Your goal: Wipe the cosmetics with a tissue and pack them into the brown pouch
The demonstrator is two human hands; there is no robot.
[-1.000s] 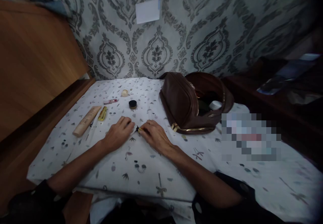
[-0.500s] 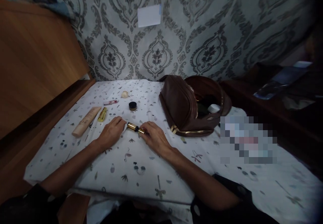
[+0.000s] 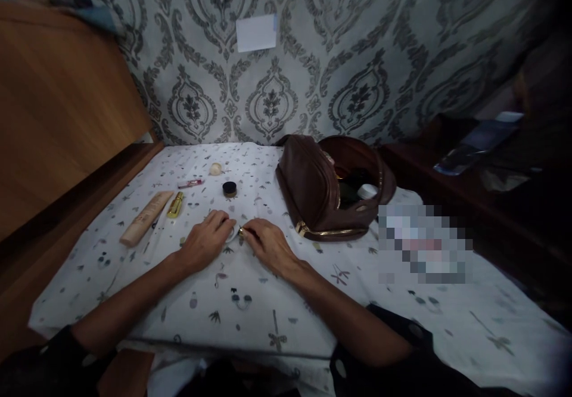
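Observation:
My right hand (image 3: 271, 247) pinches a small gold cosmetic tube (image 3: 241, 230) just above the cloth; only its end shows past the fingertips. Close beside it is my left hand (image 3: 206, 241), fingers curled together, with a small pale, whitish thing (image 3: 231, 234) at the fingertips, too unclear to name. A narrow gap separates the two hands. Beyond them stands a low round jar with a black lid (image 3: 229, 189). To the left lie a gold bottle (image 3: 176, 205), a beige squeeze tube (image 3: 146, 219) and a pink lip gloss tube (image 3: 190, 183).
A brown leather bag (image 3: 308, 185) gapes at the right, with a white-topped item (image 3: 367, 191) inside. A small cream-coloured round item (image 3: 215, 169) sits near the back. The patterned cloth (image 3: 250, 325) covers the surface. A wooden panel (image 3: 67, 87) rises at the left.
The gold and black tube, seen lengthwise between my hands before, is now mostly hidden by my right fingers. My left hand has moved slightly right, closer to it. The view has shifted a little.

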